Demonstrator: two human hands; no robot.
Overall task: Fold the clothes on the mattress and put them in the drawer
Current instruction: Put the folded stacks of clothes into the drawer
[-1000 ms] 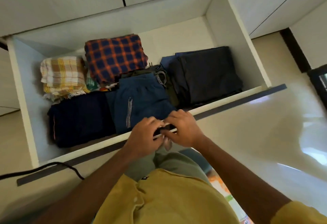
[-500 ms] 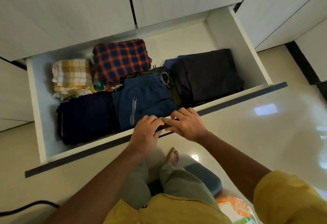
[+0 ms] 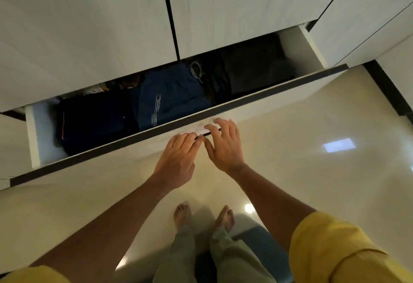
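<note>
The white drawer (image 3: 288, 86) stands partly open under the wardrobe doors, only its front strip showing. Inside lie folded clothes: a dark navy piece (image 3: 93, 124) at the left, blue striped shorts (image 3: 169, 97) in the middle, a dark grey stack (image 3: 252, 70) at the right. My left hand (image 3: 178, 157) and my right hand (image 3: 223, 144) press side by side with straight fingers against the dark front edge of the drawer. The back rows of clothes are hidden under the wardrobe.
White wardrobe doors (image 3: 89, 25) fill the top of the view. A glossy cream floor (image 3: 312, 182) spreads below, with my bare feet (image 3: 203, 218) on it. A blue cloth (image 3: 263, 244) lies on the floor behind my legs.
The drawer has slid inward under both hands, hiding the checked clothes at the back. My fingers went from curled on the edge to straight against it.
</note>
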